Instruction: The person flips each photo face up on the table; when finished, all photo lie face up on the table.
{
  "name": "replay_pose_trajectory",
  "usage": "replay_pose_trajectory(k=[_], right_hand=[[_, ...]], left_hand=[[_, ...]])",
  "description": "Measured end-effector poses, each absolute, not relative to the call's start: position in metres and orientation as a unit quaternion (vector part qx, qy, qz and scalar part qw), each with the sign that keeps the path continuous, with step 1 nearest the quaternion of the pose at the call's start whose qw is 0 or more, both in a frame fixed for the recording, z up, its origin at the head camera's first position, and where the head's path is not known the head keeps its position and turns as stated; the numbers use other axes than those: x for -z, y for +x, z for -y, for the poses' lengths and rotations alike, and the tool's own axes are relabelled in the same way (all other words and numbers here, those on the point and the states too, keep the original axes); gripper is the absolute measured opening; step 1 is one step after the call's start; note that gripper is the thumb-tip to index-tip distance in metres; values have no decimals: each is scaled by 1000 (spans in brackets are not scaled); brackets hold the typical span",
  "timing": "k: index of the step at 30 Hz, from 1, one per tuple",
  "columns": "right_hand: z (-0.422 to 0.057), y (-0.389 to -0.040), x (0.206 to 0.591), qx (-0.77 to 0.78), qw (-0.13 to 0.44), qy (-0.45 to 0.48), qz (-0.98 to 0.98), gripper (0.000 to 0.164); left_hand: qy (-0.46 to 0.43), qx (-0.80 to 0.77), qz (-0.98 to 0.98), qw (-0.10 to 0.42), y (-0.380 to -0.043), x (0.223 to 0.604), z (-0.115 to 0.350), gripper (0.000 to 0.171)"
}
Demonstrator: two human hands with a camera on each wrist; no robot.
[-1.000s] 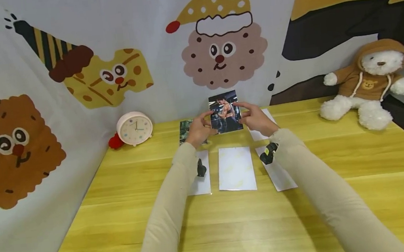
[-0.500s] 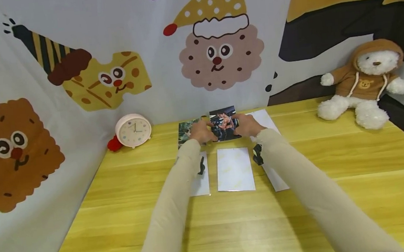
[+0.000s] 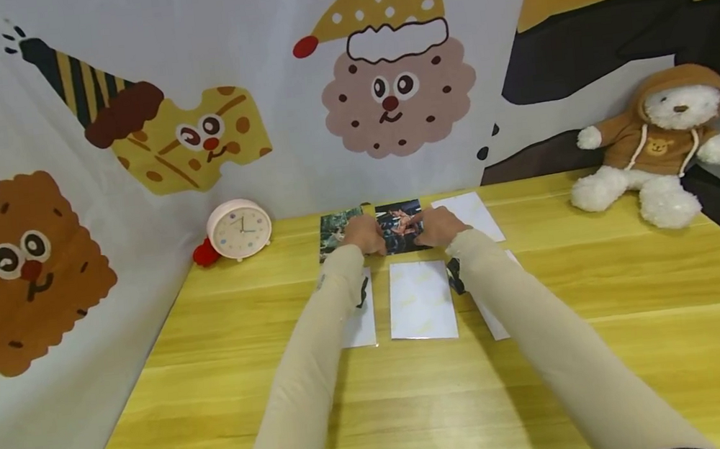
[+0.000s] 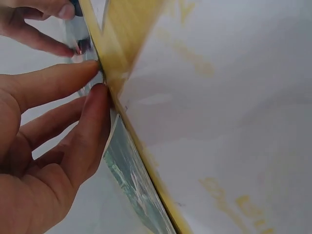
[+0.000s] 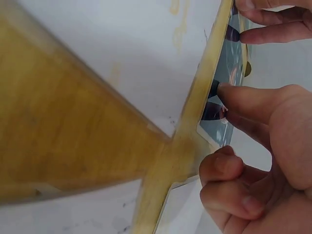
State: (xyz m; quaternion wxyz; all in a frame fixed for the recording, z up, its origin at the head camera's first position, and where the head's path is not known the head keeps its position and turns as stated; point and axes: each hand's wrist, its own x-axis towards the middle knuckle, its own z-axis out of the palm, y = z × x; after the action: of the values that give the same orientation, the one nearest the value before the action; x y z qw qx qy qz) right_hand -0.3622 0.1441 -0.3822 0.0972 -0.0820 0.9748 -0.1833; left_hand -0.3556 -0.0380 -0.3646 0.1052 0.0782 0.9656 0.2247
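Note:
A dark photo print (image 3: 397, 239) of a figure lies flat in the middle of the back row. At its left edge my left hand (image 3: 364, 236) touches it with the fingertips, thumb and forefinger close together in the left wrist view. My right hand (image 5: 273, 146) presses two extended fingers onto its right part, other fingers bent. Left of it lies a green photo print (image 3: 331, 232), partly covered by the left hand. A white card (image 3: 471, 215) lies to the right. In front are a middle white card (image 3: 422, 302) and two more, partly hidden by the sleeves.
A pink round clock (image 3: 240, 229) with a red object (image 3: 205, 253) beside it stands at the back left. A white teddy bear (image 3: 659, 149) in a brown hoodie sits at the back right. A cartoon-printed cloth (image 3: 299, 129) hangs behind the wooden table (image 3: 411, 415).
The dark photo print was held up between both hands, tilted toward the camera. It came down and now lies flat on the table, the hands lowered with it.

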Motion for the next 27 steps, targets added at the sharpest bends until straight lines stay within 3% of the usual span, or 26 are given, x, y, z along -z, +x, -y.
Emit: replay_pose_trajectory(k=[6,11,15,21,24,27], right_hand=[[-146,-359,376,173,131,-71,-974,56],[-146,-361,372,162,121,-96,-975,54],[-157,-360,356,183,108,-110,-971,51],[-199,-354,334,198,77,-101,-972,43],[-224,-351,334,181,80,-84,-976,43],[-245,-347,342,178,103,-62,-977,47]], left_hand=[[78,-216,-967,109,-355,362,34,33],[74,-217,-968,103,-355,359,35,37],[64,-311,-942,108,-352,346,29,42],[96,-535,-817,191,-349,342,-3,46],[104,-572,-778,238,-345,345,-21,49],[96,-557,-785,252,-339,348,-35,49]])
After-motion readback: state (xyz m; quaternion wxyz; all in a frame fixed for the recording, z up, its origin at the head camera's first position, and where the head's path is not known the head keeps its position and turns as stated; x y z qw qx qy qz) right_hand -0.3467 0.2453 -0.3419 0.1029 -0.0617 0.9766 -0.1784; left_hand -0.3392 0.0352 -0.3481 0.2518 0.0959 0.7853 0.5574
